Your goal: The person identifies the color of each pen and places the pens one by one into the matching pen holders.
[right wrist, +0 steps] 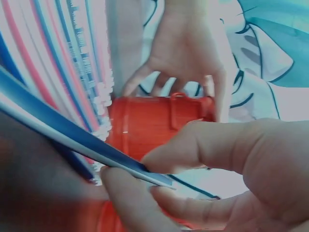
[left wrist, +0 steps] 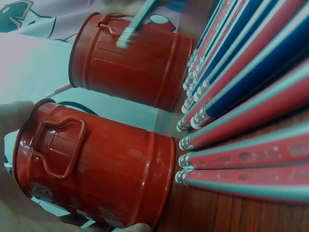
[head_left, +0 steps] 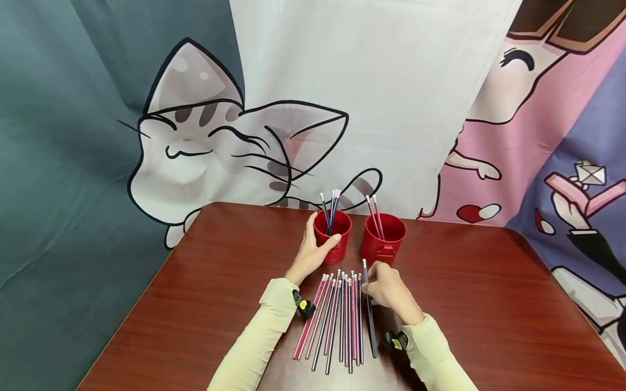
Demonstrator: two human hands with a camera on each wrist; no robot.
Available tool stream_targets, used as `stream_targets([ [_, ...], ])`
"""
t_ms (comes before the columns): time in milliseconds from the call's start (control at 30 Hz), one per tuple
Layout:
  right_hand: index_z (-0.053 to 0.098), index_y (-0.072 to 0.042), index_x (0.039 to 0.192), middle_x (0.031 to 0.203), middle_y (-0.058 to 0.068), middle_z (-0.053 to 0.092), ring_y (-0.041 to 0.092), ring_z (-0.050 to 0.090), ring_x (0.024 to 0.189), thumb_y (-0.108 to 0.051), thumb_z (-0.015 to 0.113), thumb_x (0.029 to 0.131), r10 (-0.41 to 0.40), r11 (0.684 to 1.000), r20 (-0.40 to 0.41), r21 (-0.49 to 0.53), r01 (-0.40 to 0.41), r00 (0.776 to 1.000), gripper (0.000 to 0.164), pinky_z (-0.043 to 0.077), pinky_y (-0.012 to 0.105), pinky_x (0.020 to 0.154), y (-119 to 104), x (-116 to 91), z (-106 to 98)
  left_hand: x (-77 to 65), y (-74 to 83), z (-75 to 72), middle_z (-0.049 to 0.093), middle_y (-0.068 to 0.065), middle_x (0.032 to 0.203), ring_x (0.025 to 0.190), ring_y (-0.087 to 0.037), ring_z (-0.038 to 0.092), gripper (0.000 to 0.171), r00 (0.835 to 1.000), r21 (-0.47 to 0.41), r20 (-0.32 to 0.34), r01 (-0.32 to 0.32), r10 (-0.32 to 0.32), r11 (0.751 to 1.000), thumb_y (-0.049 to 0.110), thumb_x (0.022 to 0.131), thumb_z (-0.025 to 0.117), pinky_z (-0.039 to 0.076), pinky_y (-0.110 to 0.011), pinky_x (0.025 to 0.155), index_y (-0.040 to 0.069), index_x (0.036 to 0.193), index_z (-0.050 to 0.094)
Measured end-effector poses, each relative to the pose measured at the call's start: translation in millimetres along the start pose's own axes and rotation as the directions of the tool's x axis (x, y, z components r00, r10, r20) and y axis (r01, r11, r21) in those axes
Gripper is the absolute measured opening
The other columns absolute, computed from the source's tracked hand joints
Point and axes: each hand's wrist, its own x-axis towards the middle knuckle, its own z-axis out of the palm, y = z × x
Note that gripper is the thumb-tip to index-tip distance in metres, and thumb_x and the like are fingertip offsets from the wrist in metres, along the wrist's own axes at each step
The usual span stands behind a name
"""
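Note:
My left hand [head_left: 309,255] grips the left red bucket [head_left: 337,254] around its side, with the thumb across the front. Several blue pencils [head_left: 335,209] stand in that bucket, erasers up. Between the thumb and fingers of my right hand [head_left: 389,290] is a blue pencil [right wrist: 96,143], pinched near its eraser end. It lies at the right side of a spread of pink and blue pencils [head_left: 346,326], whose erasers point toward the buckets. Beyond the right hand stands the right red bucket [head_left: 377,251], holding two pink pencils [head_left: 377,214].
Both buckets have wire handles, one plain on the left bucket [left wrist: 82,150]. They stand side by side on a brown wooden table [head_left: 220,260], near its far edge. A printed cartoon cloth [head_left: 391,81] hangs behind the table.

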Motion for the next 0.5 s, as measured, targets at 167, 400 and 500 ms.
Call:
stream_targets([
  [167,0.050,-0.002,0.092,0.078,0.010,0.052,0.017,0.056,0.056,-0.002,0.068,0.074,-0.099,0.994,-0.090,0.038,0.103,0.991,0.025,0.052,0.027,0.052,-7,-4,-6,-1.1,0.9,-1.5,0.027,0.000,0.144,0.129,-0.022,0.028,0.079,1.000,-0.015,0.021,0.006,-0.006,1.000,0.045,0.082,0.062,0.036,-0.052,0.098,0.038,0.142,0.011],
  [400,0.053,-0.011,0.095,0.082,0.003,0.056,0.015,0.054,0.071,-0.003,0.067,0.074,-0.355,0.929,-0.280,-0.003,0.369,0.892,0.026,0.048,0.024,0.060,-15,-11,-11,-14.8,30.7,-7.0,0.027,-0.015,0.143,0.129,-0.034,0.028,0.076,1.000,-0.040,0.023,-0.020,0.021,0.999,0.028,0.086,0.062,0.033,-0.055,0.099,0.022,0.144,0.014],
  [500,0.055,-0.013,0.096,0.082,0.000,0.058,0.012,0.054,0.076,-0.004,0.068,0.075,-0.454,0.876,-0.371,-0.020,0.481,0.810,0.026,0.048,0.023,0.063,-20,-14,-13,-19.0,38.9,-7.6,0.028,-0.016,0.143,0.129,-0.034,0.029,0.074,0.999,-0.036,0.017,-0.027,0.027,0.999,0.027,0.087,0.060,0.033,-0.056,0.099,0.021,0.144,0.014],
])
